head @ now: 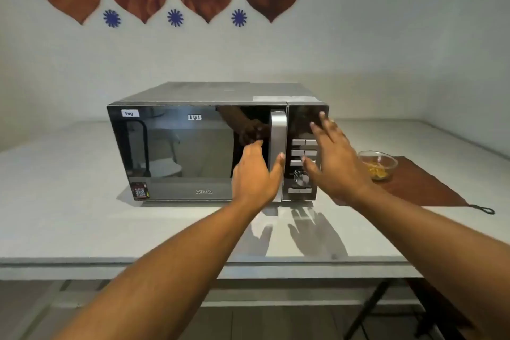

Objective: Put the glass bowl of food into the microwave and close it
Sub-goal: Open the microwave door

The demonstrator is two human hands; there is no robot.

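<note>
White table [82, 201] against pale wall, shut microwave [193, 152], left hand [255, 174] and right hand [335, 163] grips apart, empty

Single head-worn view, forward and down, close before the microwave [209, 146].

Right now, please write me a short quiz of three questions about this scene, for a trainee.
1. True or false: the door of the silver and black microwave is open.
2. The clear glass bowl of yellow food rests on: A) the microwave top, B) the brown mat, C) the bare white table.
3. Which hand is at the silver door handle?

Key:
1. False, it is shut.
2. B.
3. The left hand; the right hand is spread open before the button panel.
</note>
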